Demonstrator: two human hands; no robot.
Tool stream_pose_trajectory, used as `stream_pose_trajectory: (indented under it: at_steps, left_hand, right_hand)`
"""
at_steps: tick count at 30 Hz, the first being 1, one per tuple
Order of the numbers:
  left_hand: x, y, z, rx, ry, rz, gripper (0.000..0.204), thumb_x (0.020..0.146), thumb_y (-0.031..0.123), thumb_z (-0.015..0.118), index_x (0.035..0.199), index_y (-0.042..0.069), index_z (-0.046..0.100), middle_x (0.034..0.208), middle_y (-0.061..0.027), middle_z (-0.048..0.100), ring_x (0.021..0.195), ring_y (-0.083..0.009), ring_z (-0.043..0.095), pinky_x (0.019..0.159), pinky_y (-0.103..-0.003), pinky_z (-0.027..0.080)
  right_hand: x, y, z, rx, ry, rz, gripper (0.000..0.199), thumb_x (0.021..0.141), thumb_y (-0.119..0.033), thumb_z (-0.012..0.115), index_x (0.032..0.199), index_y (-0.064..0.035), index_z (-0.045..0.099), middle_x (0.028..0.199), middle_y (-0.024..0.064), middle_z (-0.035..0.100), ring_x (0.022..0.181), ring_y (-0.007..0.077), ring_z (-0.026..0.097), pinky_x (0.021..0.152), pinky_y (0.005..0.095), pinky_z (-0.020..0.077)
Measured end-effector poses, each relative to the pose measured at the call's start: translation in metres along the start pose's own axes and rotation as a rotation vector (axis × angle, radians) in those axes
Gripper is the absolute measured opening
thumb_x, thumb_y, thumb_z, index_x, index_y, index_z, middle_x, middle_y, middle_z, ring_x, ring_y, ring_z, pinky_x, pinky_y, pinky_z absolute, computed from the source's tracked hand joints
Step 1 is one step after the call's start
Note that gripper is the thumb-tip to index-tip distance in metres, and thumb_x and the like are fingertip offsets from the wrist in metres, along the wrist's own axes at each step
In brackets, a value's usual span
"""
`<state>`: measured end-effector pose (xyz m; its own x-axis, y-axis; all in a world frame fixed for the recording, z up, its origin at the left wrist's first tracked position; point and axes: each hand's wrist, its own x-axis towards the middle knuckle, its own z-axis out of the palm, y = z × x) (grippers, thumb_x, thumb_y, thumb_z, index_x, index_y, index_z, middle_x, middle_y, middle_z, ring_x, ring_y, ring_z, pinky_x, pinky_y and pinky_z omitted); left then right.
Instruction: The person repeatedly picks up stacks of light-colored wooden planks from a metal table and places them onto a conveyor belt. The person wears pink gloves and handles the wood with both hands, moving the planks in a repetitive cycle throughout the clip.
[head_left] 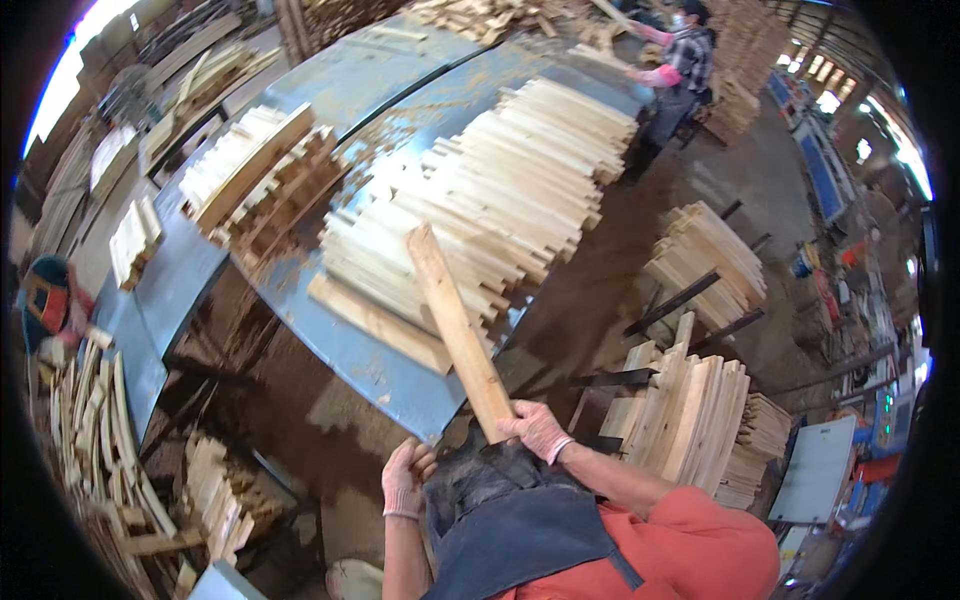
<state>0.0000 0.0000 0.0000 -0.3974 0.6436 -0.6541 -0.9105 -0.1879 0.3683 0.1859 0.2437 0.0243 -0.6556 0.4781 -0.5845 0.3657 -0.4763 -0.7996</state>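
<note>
My right hand [538, 432], in a pale knitted glove, grips the near end of a wooden board [455, 325]. The board slants up and away, its far end above a wide row of pale wooden strips [470, 190] on the blue metal table [355, 365]. A thicker plank [380, 322] lies along the near side of that row. By the table's near corner, my left hand [405, 478], gloved too, has its fingers curled in with nothing visible in them. It is apart from the board, close to my dark apron [520, 540].
Stacked boards [685, 410] rest on metal brackets at the right, with another stack [708, 265] beyond. More strips [255, 165] lie on the table's left part. Scrap wood [110, 430] piles up at lower left. One person [680, 70] works at the far end; another [60, 305] is at the left.
</note>
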Motion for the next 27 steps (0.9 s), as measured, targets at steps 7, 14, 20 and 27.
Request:
stream_pose_trajectory:
  at_steps: [7,14,20,27]
  left_hand:
    - [0.011,0.025,-0.016,-0.012,0.052,-0.023,0.037,0.106,0.021,0.06,0.077,0.019,0.037,0.072,0.0041,0.032,0.062,-0.0111,0.033,0.055,-0.027,0.031]
    - [0.11,0.022,-0.021,0.251,0.115,0.059,0.028,0.106,0.025,0.059,0.08,0.018,0.05,0.068,0.0047,0.033,0.059,-0.0117,0.034,0.054,-0.029,0.03]
    - [0.233,0.022,0.019,0.72,0.643,0.29,0.045,0.102,0.039,0.066,0.127,0.002,0.07,0.104,-0.0062,0.068,0.086,-0.0219,0.061,0.078,-0.041,0.05]
    - [0.303,-0.004,0.104,0.29,0.775,0.143,0.065,0.105,0.053,0.06,0.145,0.002,0.06,0.136,-0.0135,0.069,0.119,-0.0325,0.066,0.099,-0.048,0.054]
  right_hand:
    - [0.049,-0.03,-0.004,0.206,0.117,-0.006,0.034,0.096,-0.021,0.079,0.124,-0.0022,0.075,0.103,0.003,0.076,0.086,0.0124,0.07,0.067,0.0281,0.0588]
    - [0.153,-0.12,-0.119,0.343,0.291,-0.155,0.022,0.097,-0.014,0.076,0.115,-0.0024,0.076,0.096,0.0046,0.076,0.075,0.0143,0.07,0.06,0.028,0.0584]
    - [0.307,-0.242,-0.263,0.365,0.422,-0.278,0.021,0.097,-0.019,0.076,0.11,-0.0031,0.075,0.092,0.0038,0.073,0.072,0.0159,0.069,0.057,0.0297,0.058]
    - [0.463,-0.356,-0.442,0.23,0.574,-0.226,0.024,0.094,-0.02,0.076,0.111,-0.0041,0.075,0.091,0.0047,0.074,0.064,0.0166,0.065,0.054,0.0312,0.0532]
